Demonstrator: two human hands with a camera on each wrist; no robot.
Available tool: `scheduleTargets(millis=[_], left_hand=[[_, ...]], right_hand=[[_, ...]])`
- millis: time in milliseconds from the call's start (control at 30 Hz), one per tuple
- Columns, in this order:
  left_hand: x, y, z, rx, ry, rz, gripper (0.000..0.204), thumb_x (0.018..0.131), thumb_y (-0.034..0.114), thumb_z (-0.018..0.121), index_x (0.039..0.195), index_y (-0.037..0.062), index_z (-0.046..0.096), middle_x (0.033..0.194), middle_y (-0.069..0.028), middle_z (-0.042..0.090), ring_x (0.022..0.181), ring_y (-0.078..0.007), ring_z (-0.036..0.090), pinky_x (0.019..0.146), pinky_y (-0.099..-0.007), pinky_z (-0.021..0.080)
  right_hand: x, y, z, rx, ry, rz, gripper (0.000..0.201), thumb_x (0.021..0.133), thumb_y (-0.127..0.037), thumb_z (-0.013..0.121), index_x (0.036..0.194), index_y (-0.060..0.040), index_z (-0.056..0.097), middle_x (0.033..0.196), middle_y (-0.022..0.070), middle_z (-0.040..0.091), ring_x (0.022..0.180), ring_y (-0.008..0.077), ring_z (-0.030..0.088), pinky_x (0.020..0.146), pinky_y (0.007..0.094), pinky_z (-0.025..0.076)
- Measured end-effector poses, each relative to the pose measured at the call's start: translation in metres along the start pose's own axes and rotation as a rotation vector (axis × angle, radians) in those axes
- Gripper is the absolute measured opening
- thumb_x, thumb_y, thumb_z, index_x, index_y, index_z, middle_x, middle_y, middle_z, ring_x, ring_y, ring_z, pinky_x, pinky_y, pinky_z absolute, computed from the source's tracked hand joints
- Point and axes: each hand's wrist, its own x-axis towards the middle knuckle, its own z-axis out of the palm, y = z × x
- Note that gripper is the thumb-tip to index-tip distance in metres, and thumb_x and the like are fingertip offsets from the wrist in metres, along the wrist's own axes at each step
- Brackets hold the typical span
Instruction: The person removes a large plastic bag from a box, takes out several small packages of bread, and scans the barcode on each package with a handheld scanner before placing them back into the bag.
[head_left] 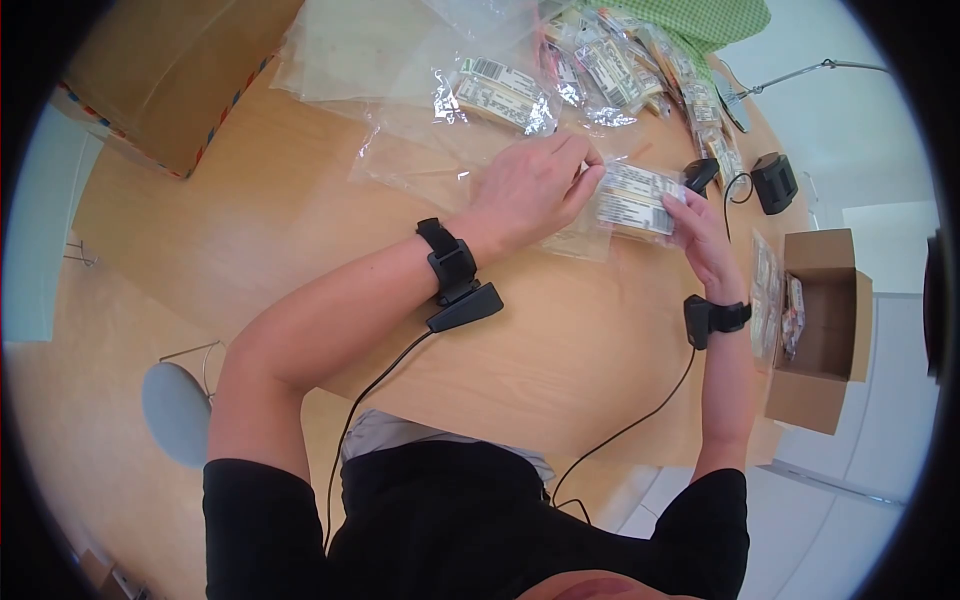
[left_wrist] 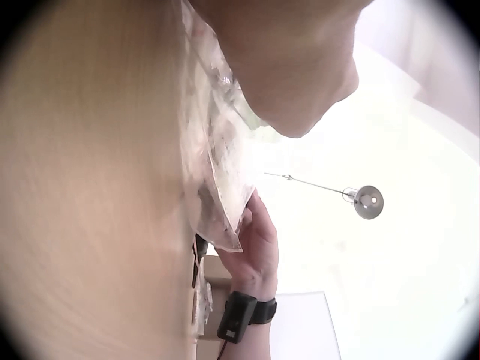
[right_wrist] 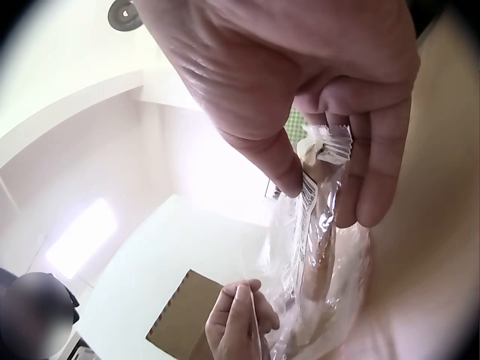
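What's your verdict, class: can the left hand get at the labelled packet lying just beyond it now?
Probably yes: the left hand is close to the labelled packet, with nothing solid apparently between them. The hand seems to pinch clear plastic, so it may need to let go first.

The packet (head_left: 635, 205) is wrapped in clear, glossy film and faced with white labels, on which rows of black text and a black barcode are printed; a brownish tan is shown along its side; the bag (head_left: 588, 243) is left colourless and see-through; the tabletop (head_left: 560, 330) is coloured pale honey and faintly grained; the cloth (head_left: 715, 20) is patterned in green and white checks; the striped-edge box (head_left: 180, 80) is coloured brown and trimmed in red and dark blue; the open carton (head_left: 820, 300) is toned plain brown; the shirt (head_left: 440, 500) is dyed solid black; the stool seat (head_left: 172, 413) is finished in blue-grey.
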Motion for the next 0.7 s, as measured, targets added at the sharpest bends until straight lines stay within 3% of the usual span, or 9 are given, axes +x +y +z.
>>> scheduleTargets(millis=[133, 233, 367, 467, 567, 667, 700], left_hand=[[0.001, 0.001, -0.001, 0.013, 0.031, 0.059, 0.012, 0.100, 0.019, 0.072, 0.097, 0.0090, 0.066, 0.084, -0.0067, 0.066, 0.074, -0.0260, 0.067, 0.068, -0.0404, 0.051], [0.003, 0.002, -0.001, 0.012, 0.076, 0.103, 0.011, 0.097, 0.018, 0.074, 0.096, 0.0096, 0.067, 0.083, -0.0060, 0.064, 0.075, -0.0263, 0.066, 0.069, -0.0403, 0.051], [0.004, 0.002, -0.001, 0.029, 0.106, 0.116, 0.013, 0.094, 0.019, 0.076, 0.095, 0.0091, 0.068, 0.086, -0.0064, 0.062, 0.077, -0.0280, 0.064, 0.070, -0.0407, 0.050], [0.004, 0.002, 0.000, 0.042, 0.122, 0.119, 0.014, 0.092, 0.020, 0.076, 0.095, 0.0085, 0.068, 0.088, -0.0075, 0.061, 0.080, -0.0293, 0.063, 0.071, -0.0412, 0.050], [0.004, 0.002, 0.001, 0.058, 0.137, 0.128, 0.015, 0.092, 0.019, 0.076, 0.096, 0.0078, 0.067, 0.090, -0.0090, 0.060, 0.082, -0.0306, 0.063, 0.072, -0.0416, 0.050], [0.004, 0.002, -0.001, 0.059, 0.147, 0.130, 0.015, 0.091, 0.019, 0.076, 0.097, 0.0071, 0.067, 0.092, -0.0100, 0.059, 0.085, -0.0314, 0.063, 0.074, -0.0416, 0.050], [0.004, 0.002, -0.002, 0.058, 0.144, 0.128, 0.016, 0.091, 0.018, 0.076, 0.097, 0.0069, 0.067, 0.093, -0.0103, 0.060, 0.086, -0.0318, 0.062, 0.075, -0.0417, 0.051]], right_hand=[[0.026, -0.002, 0.041, -0.002, -0.147, 0.015, 0.042, 0.106, -0.027, 0.070, 0.138, -0.0005, 0.063, 0.118, 0.0004, 0.073, 0.107, 0.0078, 0.068, 0.094, 0.0272, 0.055], [0.038, 0.005, 0.065, 0.187, -0.292, 0.076, 0.040, 0.107, -0.026, 0.067, 0.138, -0.0011, 0.062, 0.119, 0.0001, 0.072, 0.107, 0.0083, 0.067, 0.098, 0.0254, 0.051], [0.039, 0.002, 0.100, 0.261, -0.289, 0.063, 0.028, 0.109, -0.022, 0.062, 0.132, -0.0056, 0.064, 0.120, 0.0012, 0.069, 0.109, 0.0098, 0.067, 0.095, 0.0270, 0.054], [0.040, -0.003, 0.117, 0.201, -0.246, -0.014, 0.025, 0.107, -0.014, 0.062, 0.132, -0.0079, 0.065, 0.121, 0.0024, 0.069, 0.110, 0.0106, 0.066, 0.093, 0.0276, 0.055], [0.058, 0.004, 0.113, -0.092, -0.271, -0.156, 0.026, 0.104, -0.009, 0.065, 0.130, -0.0088, 0.065, 0.123, 0.0038, 0.068, 0.110, 0.0103, 0.064, 0.094, 0.0282, 0.055], [0.073, 0.016, 0.103, -0.166, -0.290, -0.198, 0.029, 0.099, -0.008, 0.071, 0.127, -0.0081, 0.066, 0.124, 0.0046, 0.068, 0.109, 0.0120, 0.064, 0.094, 0.0296, 0.055], [0.078, 0.023, 0.105, -0.162, -0.308, -0.293, 0.031, 0.097, -0.008, 0.073, 0.127, -0.0077, 0.066, 0.122, 0.0048, 0.068, 0.108, 0.0131, 0.064, 0.094, 0.0302, 0.055]])
